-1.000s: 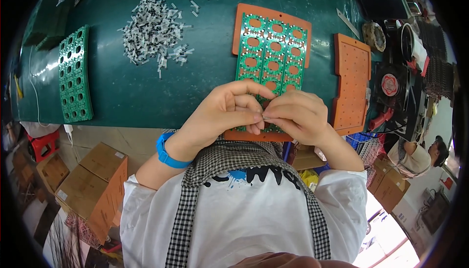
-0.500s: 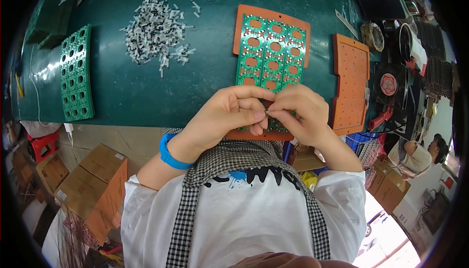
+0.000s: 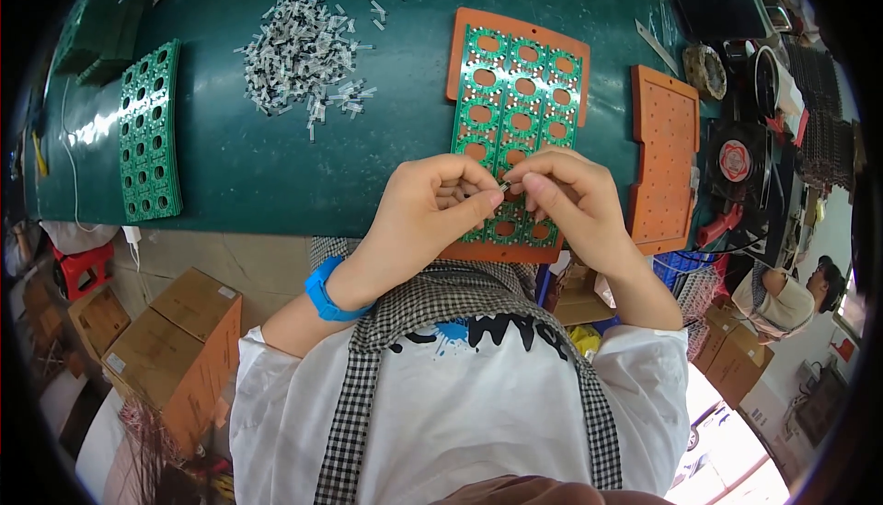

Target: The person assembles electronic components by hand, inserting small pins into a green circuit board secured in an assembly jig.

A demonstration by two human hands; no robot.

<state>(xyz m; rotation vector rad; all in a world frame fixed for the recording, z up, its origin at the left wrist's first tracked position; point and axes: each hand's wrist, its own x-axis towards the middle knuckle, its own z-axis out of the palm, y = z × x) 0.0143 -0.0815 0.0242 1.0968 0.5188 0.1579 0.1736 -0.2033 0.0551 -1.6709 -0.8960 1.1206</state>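
Observation:
Over the near part of a green circuit board panel [image 3: 501, 115], both my hands meet at the fingertips. A tiny pale-and-dark electronic component [image 3: 504, 187] sits between them. My left hand [image 3: 436, 203] pinches it with thumb and forefinger. Thumb and forefinger of my right hand [image 3: 572, 194] close on its other side; the exact contact is partly hidden. The panel has rows of oval cut-outs and lies on an orange tray [image 3: 455, 43]. To the left is a heap of small clear-and-silver components [image 3: 299, 54], with several loose ones beside it.
A stack of green circuit panels [image 3: 150, 132] lies at the table's left. Right of my hands is another orange tray [image 3: 664, 160] with small holes. Beyond it are a metal ruler [image 3: 656, 48], a round dark reel [image 3: 735, 161] and a red-handled tool [image 3: 720, 226]. Cardboard boxes [image 3: 170, 344] stand below left.
My hands have moved slightly away from my body, and the fingers have shifted around the small component. More of the panel's near rows shows. The view has shifted a little.

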